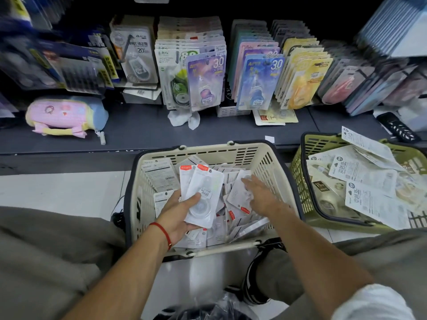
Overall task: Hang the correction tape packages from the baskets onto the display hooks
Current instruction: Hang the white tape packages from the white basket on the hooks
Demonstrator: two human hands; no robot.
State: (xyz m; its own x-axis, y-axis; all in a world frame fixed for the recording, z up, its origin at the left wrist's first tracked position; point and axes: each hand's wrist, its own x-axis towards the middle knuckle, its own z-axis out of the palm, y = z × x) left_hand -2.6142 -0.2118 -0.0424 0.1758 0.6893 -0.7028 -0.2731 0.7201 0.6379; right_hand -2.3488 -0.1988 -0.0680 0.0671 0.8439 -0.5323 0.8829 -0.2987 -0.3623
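Fingers of the left hand [179,210] are clamping stacked packages [201,192] above the cream basket [203,153]; right hand [261,195] is reaching in, fingers apart; the loose stack could slip.

A grey hanging package [138,57] at the upper left of the display carries a large "20". Next to it a white and green package [175,72] shows a big "8". The purple package [205,80] in front and the blue package [258,82] to its right each bear a large "30". In the green basket [300,172], white packages [367,199] are printed with "15", and a dark package [320,185] among them reads "15m". Other print is too small or blurred to read.
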